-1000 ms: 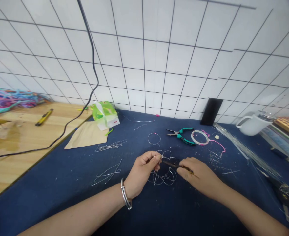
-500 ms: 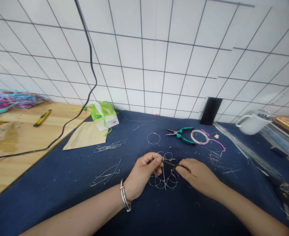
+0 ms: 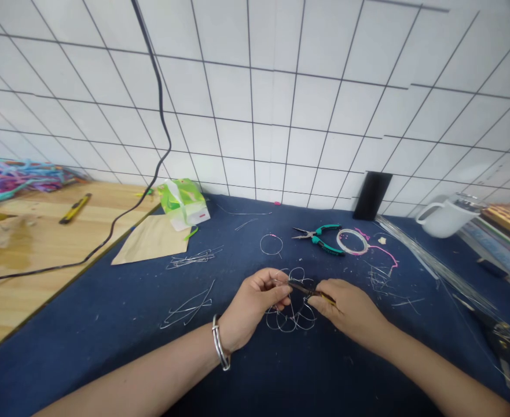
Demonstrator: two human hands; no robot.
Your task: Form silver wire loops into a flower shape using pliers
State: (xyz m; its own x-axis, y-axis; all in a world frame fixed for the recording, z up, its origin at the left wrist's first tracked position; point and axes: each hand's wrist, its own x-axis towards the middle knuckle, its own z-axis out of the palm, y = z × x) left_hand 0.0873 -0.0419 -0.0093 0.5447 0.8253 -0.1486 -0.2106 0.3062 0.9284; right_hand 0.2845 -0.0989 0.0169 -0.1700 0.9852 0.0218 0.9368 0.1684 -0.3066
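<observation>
A flower-shaped ring of thin silver wire loops (image 3: pixel 286 330) is pinched between the thumb and fingers of my left hand (image 3: pixel 255 304), which wears a silver bangle (image 3: pixel 220 343) at the wrist. My right hand (image 3: pixel 350 306) is wrapped round dark pliers with some yellow on the handle (image 3: pixel 322 295). The pliers' jaws reach left to the wire, close to my left fingertips. Exactly what the jaw tips grip is too small to tell. Behind my hands, a single wire ring with a pink bit (image 3: pixel 271 244) lies flat on the dark blue cloth (image 3: pixel 150 359).
Teal-handled long-nose pliers (image 3: pixel 319 238) lie behind my right hand, beside a white ring with pink cord (image 3: pixel 352 242). Bent wires (image 3: pixel 187 310) are on the left. A black phone-like slab (image 3: pixel 372 196) leans against the wall; a white mug (image 3: pixel 448 219) stands right. A black cable (image 3: pixel 161 104) hangs at left.
The pliers in my right hand have turned slightly, with more yellow handle showing. The wire flower has shifted a little in my left fingers. Everything else stays in place.
</observation>
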